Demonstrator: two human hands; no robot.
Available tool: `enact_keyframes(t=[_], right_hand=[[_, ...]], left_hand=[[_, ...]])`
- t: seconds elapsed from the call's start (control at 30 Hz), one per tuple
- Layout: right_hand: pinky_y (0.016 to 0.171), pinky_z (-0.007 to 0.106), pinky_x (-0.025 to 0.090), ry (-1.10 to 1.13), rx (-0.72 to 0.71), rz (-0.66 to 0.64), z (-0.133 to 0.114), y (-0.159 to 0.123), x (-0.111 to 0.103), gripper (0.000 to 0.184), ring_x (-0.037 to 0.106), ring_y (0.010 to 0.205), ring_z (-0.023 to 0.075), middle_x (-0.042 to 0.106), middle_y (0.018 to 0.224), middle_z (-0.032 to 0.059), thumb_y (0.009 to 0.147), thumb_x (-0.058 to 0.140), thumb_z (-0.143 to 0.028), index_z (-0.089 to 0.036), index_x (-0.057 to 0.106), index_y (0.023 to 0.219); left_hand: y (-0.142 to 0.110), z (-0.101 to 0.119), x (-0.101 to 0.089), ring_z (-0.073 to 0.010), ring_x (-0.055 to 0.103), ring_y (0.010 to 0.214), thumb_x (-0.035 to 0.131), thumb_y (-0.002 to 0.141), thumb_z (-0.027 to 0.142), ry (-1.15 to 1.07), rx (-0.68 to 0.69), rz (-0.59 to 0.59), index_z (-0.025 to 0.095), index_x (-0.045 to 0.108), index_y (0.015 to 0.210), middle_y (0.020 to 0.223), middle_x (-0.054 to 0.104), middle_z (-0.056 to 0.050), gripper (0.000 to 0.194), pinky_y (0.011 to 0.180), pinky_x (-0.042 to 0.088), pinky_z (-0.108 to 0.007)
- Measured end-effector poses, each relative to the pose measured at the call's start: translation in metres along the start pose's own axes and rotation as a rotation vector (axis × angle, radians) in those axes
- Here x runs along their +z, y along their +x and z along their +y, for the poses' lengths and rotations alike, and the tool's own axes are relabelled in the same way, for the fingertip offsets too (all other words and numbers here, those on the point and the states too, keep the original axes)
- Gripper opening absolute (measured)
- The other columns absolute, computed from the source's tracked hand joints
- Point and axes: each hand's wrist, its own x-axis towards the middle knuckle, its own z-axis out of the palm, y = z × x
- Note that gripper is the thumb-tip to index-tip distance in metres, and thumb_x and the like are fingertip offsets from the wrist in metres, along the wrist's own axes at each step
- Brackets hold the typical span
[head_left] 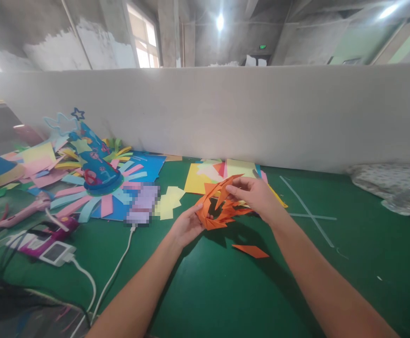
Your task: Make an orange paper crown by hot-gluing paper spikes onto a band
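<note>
Between my two hands is a ring of folded orange paper (222, 223) with pointed flaps sticking out, raised above the green table. My left hand (189, 226) grips its left side, the thumb on the edge and the other fingers partly behind it. The thumb and fingers of my right hand (250, 192) pinch an orange flap at the upper right of the ring. Below the ring, an orange diamond-shaped paper piece (250, 251) rests on the table.
Coloured paper sheets (194, 178) lie behind my hands. A decorated blue party hat (101, 171) with paper strips stands left, near a phone (143, 204) on a cable, a pink glue gun (25, 211) and a power strip (50, 249). A clear plastic bottle (409, 199) lies right.
</note>
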Motion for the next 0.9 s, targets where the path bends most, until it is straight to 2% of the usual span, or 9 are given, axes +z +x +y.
enact_keyframes(t=[0.17, 0.37, 0.5, 0.57, 0.7, 0.9], right_hand=[[0.063, 0.031, 0.051, -0.14, -0.029, 0.059, 0.001, -0.001, 0.006, 0.023, 0.064, 0.063, 0.017, 0.067, 0.067, 0.0031, 0.071, 0.061, -0.04, -0.018, 0.061, 0.075], [0.058, 0.028, 0.047, -0.259, -0.114, 0.166, 0.005, -0.001, 0.014, 0.021, 0.064, 0.064, 0.0173, 0.067, 0.069, 0.0027, 0.073, 0.056, -0.039, -0.019, 0.058, 0.07], [0.056, 0.027, 0.044, -0.38, -0.191, 0.226, 0.001, -0.002, 0.019, 0.019, 0.061, 0.061, 0.016, 0.065, 0.066, 0.0009, 0.074, 0.055, -0.036, -0.019, 0.056, 0.065], [0.056, 0.027, 0.043, -0.382, -0.216, 0.243, -0.003, -0.004, 0.019, 0.017, 0.06, 0.06, 0.0152, 0.065, 0.066, 0.0004, 0.073, 0.056, -0.035, -0.02, 0.057, 0.065], [0.055, 0.026, 0.044, -0.321, -0.215, 0.233, -0.007, -0.006, 0.019, 0.016, 0.06, 0.06, 0.0151, 0.065, 0.065, 0.0006, 0.073, 0.056, -0.034, -0.02, 0.056, 0.065], [0.059, 0.027, 0.047, -0.247, -0.236, 0.168, 0.002, 0.0, 0.021, 0.016, 0.061, 0.063, 0.0159, 0.065, 0.069, 0.0015, 0.073, 0.056, -0.034, -0.019, 0.057, 0.069]], left_hand=[[0.0, 0.0, -0.001, -0.0141, 0.062, 0.065, 0.058, 0.079, 0.023, -0.005, 0.015, 0.001, 0.013, 0.065, 0.092, 0.077, 0.068, -0.006, 0.018, 0.068, 0.051, -0.027], [0.002, -0.005, -0.001, -0.0177, 0.064, 0.087, 0.059, 0.081, 0.025, -0.01, 0.072, -0.037, 0.017, 0.057, 0.11, 0.102, 0.066, -0.007, 0.031, 0.083, 0.05, -0.035], [0.001, -0.009, 0.0, -0.0165, 0.064, 0.082, 0.061, 0.08, 0.024, -0.026, 0.104, -0.057, 0.019, 0.056, 0.111, 0.096, 0.067, -0.005, 0.032, 0.08, 0.051, -0.034], [0.0, -0.011, 0.001, -0.0171, 0.064, 0.085, 0.061, 0.08, 0.024, -0.032, 0.119, -0.078, 0.02, 0.056, 0.111, 0.097, 0.067, -0.005, 0.032, 0.082, 0.05, -0.035], [-0.001, -0.011, 0.002, -0.021, 0.06, 0.1, 0.059, 0.082, 0.024, -0.034, 0.158, -0.119, 0.018, 0.055, 0.114, 0.113, 0.062, -0.008, 0.033, 0.088, 0.047, -0.038], [0.004, -0.012, 0.001, -0.0206, 0.057, 0.106, 0.059, 0.081, 0.019, -0.055, 0.218, -0.087, 0.018, 0.053, 0.118, 0.119, 0.06, -0.009, 0.037, 0.096, 0.043, -0.037]])
